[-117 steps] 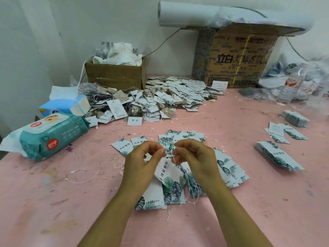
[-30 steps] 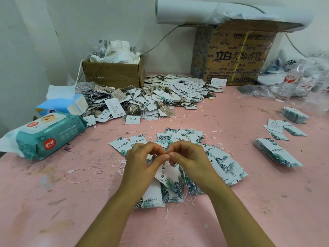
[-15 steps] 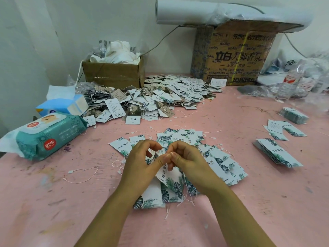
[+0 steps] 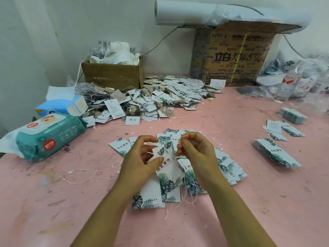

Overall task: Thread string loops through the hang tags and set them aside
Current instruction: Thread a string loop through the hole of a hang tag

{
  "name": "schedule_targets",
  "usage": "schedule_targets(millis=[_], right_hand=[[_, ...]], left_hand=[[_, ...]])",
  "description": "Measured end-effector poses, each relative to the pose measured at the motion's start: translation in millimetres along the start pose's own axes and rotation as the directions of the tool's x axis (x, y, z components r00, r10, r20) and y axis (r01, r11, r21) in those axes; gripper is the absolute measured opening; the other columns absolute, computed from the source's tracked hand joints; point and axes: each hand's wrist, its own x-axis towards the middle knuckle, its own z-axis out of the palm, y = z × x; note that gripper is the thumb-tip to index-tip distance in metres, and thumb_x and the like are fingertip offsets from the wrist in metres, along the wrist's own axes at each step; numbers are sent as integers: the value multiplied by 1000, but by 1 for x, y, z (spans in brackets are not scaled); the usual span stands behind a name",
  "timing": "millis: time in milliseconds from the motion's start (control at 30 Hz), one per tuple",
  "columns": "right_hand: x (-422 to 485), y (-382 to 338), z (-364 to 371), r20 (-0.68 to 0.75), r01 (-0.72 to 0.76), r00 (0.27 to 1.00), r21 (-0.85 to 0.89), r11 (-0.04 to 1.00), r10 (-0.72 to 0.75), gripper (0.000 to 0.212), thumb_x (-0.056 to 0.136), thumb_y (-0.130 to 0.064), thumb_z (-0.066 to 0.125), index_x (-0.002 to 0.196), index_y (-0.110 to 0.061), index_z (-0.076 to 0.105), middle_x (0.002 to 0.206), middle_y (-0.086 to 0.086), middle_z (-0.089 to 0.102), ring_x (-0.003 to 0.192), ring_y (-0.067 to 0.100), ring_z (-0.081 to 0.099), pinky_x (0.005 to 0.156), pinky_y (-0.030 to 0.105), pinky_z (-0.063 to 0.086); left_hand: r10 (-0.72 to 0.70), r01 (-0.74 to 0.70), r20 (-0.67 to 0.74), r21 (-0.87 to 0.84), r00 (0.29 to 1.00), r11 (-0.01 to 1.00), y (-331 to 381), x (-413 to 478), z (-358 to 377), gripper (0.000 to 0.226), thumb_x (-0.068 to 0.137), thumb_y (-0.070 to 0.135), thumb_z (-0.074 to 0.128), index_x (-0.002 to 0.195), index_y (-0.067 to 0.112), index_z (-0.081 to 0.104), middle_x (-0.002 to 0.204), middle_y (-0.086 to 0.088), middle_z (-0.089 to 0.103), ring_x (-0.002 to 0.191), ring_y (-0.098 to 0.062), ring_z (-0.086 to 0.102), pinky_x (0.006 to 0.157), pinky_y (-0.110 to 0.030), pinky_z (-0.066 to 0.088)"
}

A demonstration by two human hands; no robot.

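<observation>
Just above the spread of leaf-print tags (image 4: 229, 168) on the pink bench (image 4: 53, 202), the left hand (image 4: 140, 157) closes its grip on one hang tag (image 4: 166, 164), I think to steady its top end, while the right hand (image 4: 195, 150) pinches a white string loop (image 4: 180, 142) in its grip, ready for threading.
</observation>
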Motion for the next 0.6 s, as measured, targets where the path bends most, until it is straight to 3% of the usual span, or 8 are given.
schedule_targets(millis=[167, 333, 433, 600], right_hand=[[0, -1, -2, -11, 17, 1000, -73, 997, -18, 22, 91, 7, 47, 87, -11, 60, 63, -4, 65, 61, 10, 58, 61, 20, 51], [-2, 0, 1, 148, -123, 979, -113, 986, 139, 21, 89, 6, 52, 84, -12, 62, 69, 0, 69, 63, 13, 62, 61, 21, 52], [-3, -1, 1, 234, -194, 950, -74, 978, 206, 19, 87, 5, 55, 84, -10, 65, 73, 3, 71, 66, 12, 64, 62, 20, 51], [-4, -3, 0, 321, -340, 895, 40, 940, 310, 18, 88, -2, 54, 88, -10, 70, 82, 5, 72, 74, 13, 66, 67, 21, 54]], left_hand=[[-16, -1, -69, -238, 998, 971, 3, 3, -2, 35, 72, 0, 73, 92, 25, 59, 61, 14, 63, 58, 3, 59, 55, -11, 46], [-88, 36, -125, -373, 988, 927, 1, 6, -2, 31, 59, 16, 75, 86, 25, 63, 84, -10, 68, 68, -13, 65, 60, -23, 55], [-107, 37, -189, -339, 976, 940, -2, 7, -1, 29, 61, 13, 76, 83, 23, 62, 88, -12, 67, 73, -17, 65, 63, -26, 55], [-18, -28, -311, -144, 950, 989, -7, 7, -2, 25, 69, 8, 78, 77, 24, 60, 71, 16, 68, 63, 0, 58, 61, -20, 50]])
